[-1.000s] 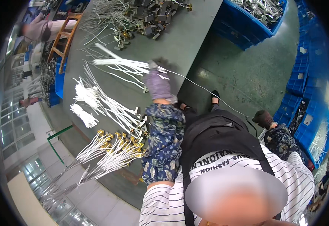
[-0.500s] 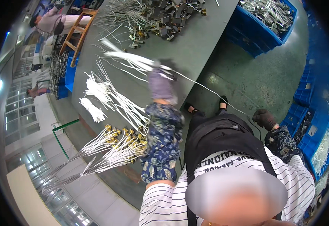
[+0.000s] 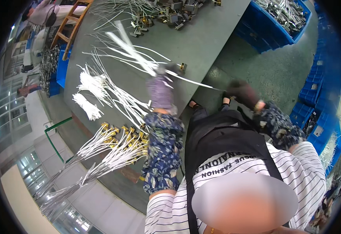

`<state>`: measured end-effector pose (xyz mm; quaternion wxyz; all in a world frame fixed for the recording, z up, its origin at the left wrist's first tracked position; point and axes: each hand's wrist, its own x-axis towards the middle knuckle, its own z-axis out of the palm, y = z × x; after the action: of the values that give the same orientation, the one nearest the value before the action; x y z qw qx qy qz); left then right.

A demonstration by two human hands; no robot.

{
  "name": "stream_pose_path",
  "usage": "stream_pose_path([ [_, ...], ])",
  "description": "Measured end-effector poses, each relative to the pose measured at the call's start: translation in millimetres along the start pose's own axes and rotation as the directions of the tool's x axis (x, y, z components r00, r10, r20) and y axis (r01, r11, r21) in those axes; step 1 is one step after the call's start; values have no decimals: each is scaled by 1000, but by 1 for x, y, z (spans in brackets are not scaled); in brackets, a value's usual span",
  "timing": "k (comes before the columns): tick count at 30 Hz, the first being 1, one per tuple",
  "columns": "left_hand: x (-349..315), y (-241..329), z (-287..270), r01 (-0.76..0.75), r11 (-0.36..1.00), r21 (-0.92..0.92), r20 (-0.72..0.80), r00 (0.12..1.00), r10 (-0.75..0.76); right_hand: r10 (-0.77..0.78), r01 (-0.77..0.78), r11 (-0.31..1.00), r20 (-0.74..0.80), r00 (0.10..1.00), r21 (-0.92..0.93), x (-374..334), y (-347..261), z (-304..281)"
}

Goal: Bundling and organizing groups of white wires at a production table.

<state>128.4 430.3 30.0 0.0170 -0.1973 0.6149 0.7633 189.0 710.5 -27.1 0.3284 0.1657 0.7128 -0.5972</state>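
My left hand (image 3: 162, 91), in a purple-grey glove, is closed around a bundle of white strands (image 3: 135, 54) over the grey table. One white wire (image 3: 194, 82) runs from it towards my right hand (image 3: 245, 94). That hand, in a dark glove, is blurred; its fingers look closed at the wire's thin end, beyond the table edge. Just past my left hand sits a small gold-and-grey box-shaped part (image 3: 183, 66). Left of it on the table lie bunches of white strands (image 3: 92, 84). Nearer, wired gold parts (image 3: 125, 136) lie in bunches.
A pile of grey box-shaped parts (image 3: 172, 17) with wires covers the far table. A blue crate (image 3: 264, 37) of similar parts stands at far right. More blue crates (image 3: 309, 93) line the right side. A wooden ladder-like frame (image 3: 71, 29) stands beyond the table's left edge.
My right hand has moved left and away from my body, closer to my left hand. The wire span between them is shorter. A small gold-and-grey part now shows beside my left hand.
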Motion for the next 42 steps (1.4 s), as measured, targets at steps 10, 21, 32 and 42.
stream_pose_path([
  [10,49,11,-44,258,859,442,-13,959,-282,-521,499,757,72,851,-422,66,-133,100],
  [21,60,-3,-47,-41,210,977,19,994,107,-799,486,371,-6,601,-792,176,-134,45],
  [32,7,-31,55,461,697,-550,328,886,-328,-389,378,840,-53,920,389,0,-84,38],
  [42,37,-73,90,143,971,-192,36,990,-138,269,-247,946,-84,960,208,-112,137,-88],
])
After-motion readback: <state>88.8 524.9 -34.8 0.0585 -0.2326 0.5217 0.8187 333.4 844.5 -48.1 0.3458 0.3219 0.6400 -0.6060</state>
